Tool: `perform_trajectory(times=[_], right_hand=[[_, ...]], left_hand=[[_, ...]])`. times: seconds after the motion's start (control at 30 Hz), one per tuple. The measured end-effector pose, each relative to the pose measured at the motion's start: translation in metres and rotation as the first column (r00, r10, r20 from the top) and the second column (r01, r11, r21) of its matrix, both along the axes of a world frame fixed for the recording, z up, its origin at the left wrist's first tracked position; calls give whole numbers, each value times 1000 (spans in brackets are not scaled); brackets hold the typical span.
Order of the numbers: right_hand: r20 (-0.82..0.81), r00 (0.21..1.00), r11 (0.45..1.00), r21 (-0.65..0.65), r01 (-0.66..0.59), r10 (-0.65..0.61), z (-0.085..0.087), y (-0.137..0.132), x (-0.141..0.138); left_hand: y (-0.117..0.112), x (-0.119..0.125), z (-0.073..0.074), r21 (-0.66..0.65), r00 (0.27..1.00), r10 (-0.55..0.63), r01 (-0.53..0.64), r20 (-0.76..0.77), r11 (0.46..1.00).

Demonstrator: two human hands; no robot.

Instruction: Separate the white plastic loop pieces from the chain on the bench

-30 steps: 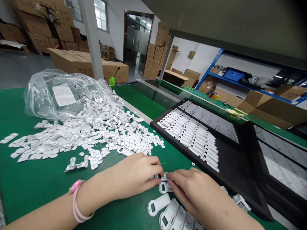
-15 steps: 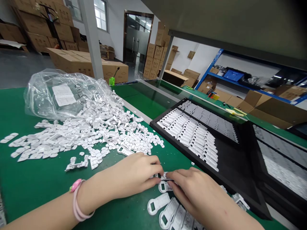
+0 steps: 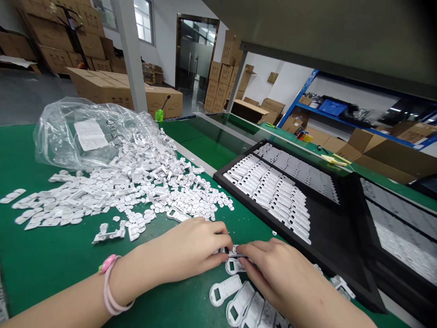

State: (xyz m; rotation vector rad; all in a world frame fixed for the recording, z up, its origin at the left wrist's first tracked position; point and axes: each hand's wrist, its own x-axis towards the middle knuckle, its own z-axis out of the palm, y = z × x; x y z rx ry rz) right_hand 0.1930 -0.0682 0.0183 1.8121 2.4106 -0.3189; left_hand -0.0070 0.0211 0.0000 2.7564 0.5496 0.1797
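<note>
Left hand (image 3: pixel 191 246) and right hand (image 3: pixel 273 273) meet at the lower centre of the view, on a green bench mat (image 3: pixel 44 269). Their fingertips (image 3: pixel 241 259) close in a narrow pinch on a small white part (image 3: pixel 232 250). The fingers hide most of the part, so its shape cannot be made out, and a thin dark line across it is unclear. A pink bracelet (image 3: pixel 108 282) circles the left wrist.

Just below the hands lies a row of white plastic pieces (image 3: pixel 225 289) with small rectangular windows, cut off by the lower edge of the view and partly covered by the right hand. To the left, a loose pile of white parts (image 3: pixel 136 191) spreads out from a clear plastic bag (image 3: pixel 68 136), which holds a paper label (image 3: pixel 90 134).

To the right, a black tray (image 3: pixel 327 269) holds rows of white parts, its lower corner close to the right hand. A second tray (image 3: pixel 399 228) is cut off by the right edge. Cartons (image 3: pixel 225 77) stand beyond, and the items on a blue shelf (image 3: pixel 327 107) are too small or blurred to identify.
</note>
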Motion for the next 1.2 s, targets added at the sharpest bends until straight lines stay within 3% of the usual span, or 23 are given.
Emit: perform_trajectory(times=[0.33, 0.53, 0.9, 1.07, 1.2], right_hand=[[14, 1000, 1000, -11, -6, 6, 2, 1, -1], [26, 996, 985, 147, -93, 90, -8, 0, 1], [88, 974, 887, 403, -225, 207, -14, -3, 0], [90, 970, 859, 452, -242, 226, -17, -3, -2], [85, 977, 875, 436, -213, 196, -17, -3, -2]], left_hand=[[-1, 1, 0, 18, 1000, 3, -3, 6, 1000], [-1, 1, 1, 21, 1000, -4, 4, -5, 1000], [-2, 0, 3, 25, 1000, -6, 6, -17, 1000], [-2, 0, 3, 16, 1000, -12, 12, -22, 1000], [-2, 0, 4, 19, 999, -6, 6, -33, 1000]])
